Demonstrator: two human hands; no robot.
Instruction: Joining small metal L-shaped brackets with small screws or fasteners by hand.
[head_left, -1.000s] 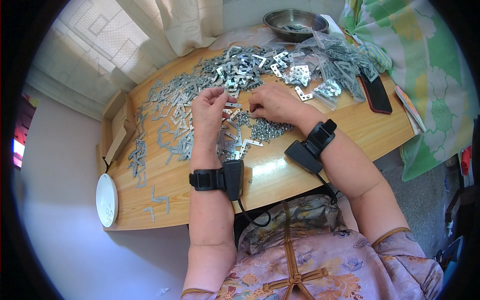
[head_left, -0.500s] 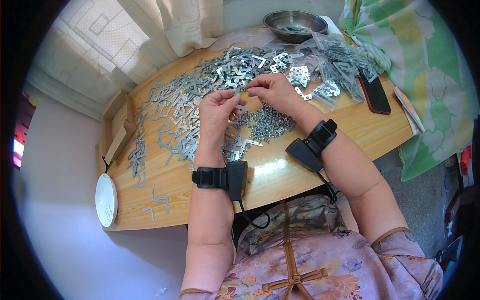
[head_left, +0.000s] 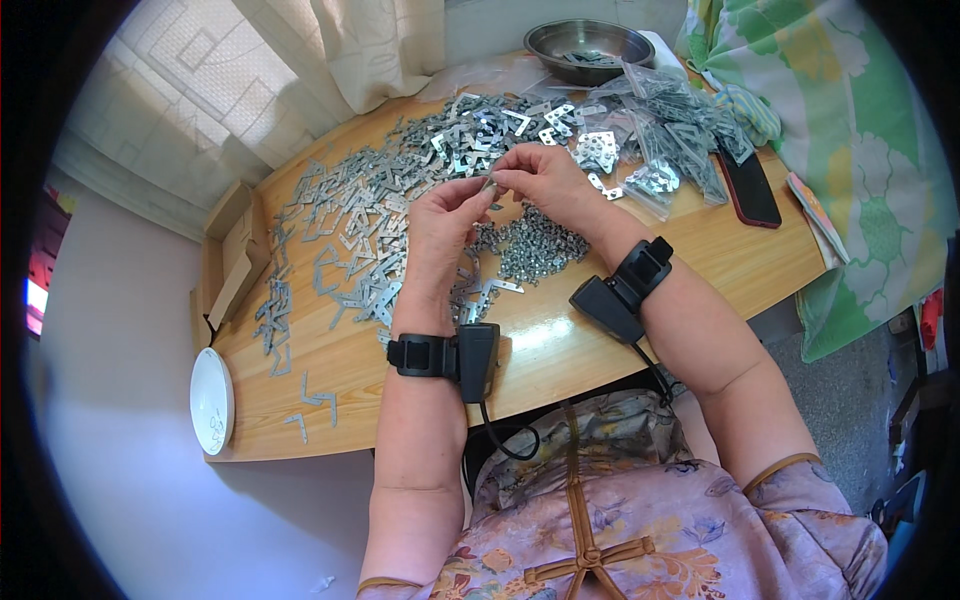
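Above the middle of the table, my left hand (head_left: 440, 222) is closed in a pinch on a flat grey metal corner bracket (head_left: 496, 205), mostly covered by the fingers. My right hand (head_left: 550, 184) meets it from the other side, thumb and forefinger pressed together at the bracket's upper end. Whether a small part sits in that right pinch is hidden. Below my right hand lies a heap of tiny shiny metal fasteners (head_left: 540, 248), too small to name exactly. Left of and beyond my hands spreads a large pile of L-shaped corner brackets (head_left: 370, 205).
At the back stand a steel bowl (head_left: 590, 72) and clear plastic bags (head_left: 690, 125) of metal parts. A phone (head_left: 750, 190) lies at the right. An open cardboard box (head_left: 238, 250) and a white dish (head_left: 212, 405) are at the left edge; loose brackets (head_left: 320, 396) lie nearby.
My hands have come together: my left hand shifted slightly right, and the right fingertips now meet the left ones at the bracket. The bracket has turned in the left fingers.
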